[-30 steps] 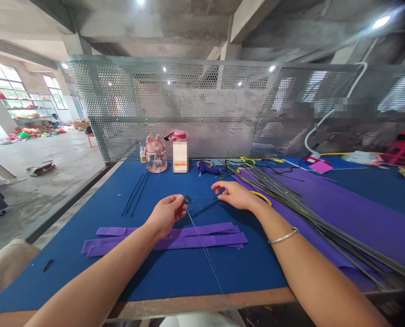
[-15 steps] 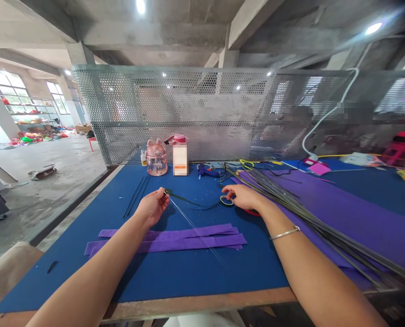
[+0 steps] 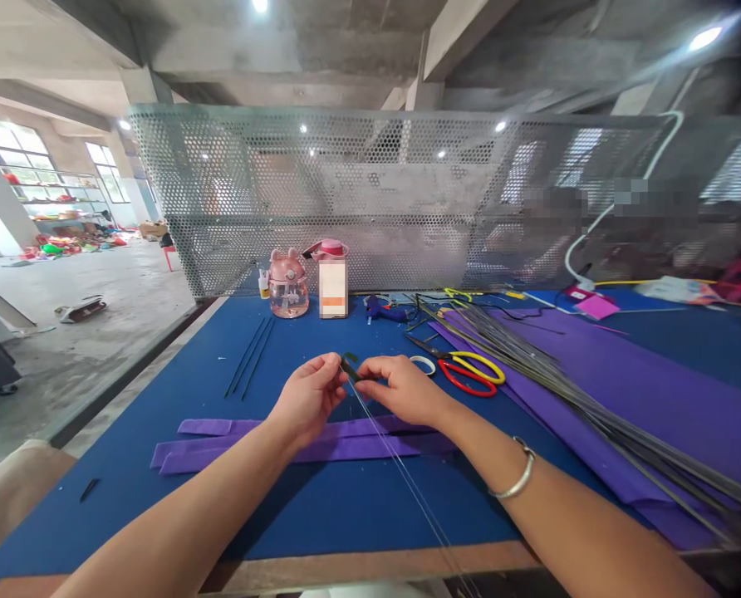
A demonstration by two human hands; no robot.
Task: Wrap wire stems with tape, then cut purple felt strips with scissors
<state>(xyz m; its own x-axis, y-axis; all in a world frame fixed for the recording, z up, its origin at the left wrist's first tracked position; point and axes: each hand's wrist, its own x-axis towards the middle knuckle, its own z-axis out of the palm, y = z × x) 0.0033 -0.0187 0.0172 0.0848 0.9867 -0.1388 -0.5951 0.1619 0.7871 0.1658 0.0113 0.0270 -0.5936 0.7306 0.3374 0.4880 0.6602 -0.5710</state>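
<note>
My left hand (image 3: 311, 394) is closed in a pinch on a dark green tape strip (image 3: 349, 365) and the top of some thin clear strands (image 3: 401, 469). These strands slant down to the right, past the table's front edge. Close beside it, my right hand (image 3: 401, 386) is closed, with thumb and fingertips on the same tape strip. Just beyond the right hand lies a tape roll (image 3: 425, 365), partly hidden. Scissors (image 3: 473, 374) with one red and one yellow handle loop rest to the right. Under both forearms are purple fabric strips (image 3: 202, 448).
Three dark thin rods (image 3: 249, 357) lie at left on the blue table (image 3: 159, 515). A pink bottle (image 3: 289, 295), a white-and-pink bottle (image 3: 333, 291) and a blue glue gun (image 3: 386, 310) stand or lie behind. Grey stems (image 3: 570, 390) cover purple fabric (image 3: 657, 374) at right.
My right hand has left the tape roll and scissors and come over to my left hand, onto the green tape. The long stretch of tape between hand and roll no longer shows.
</note>
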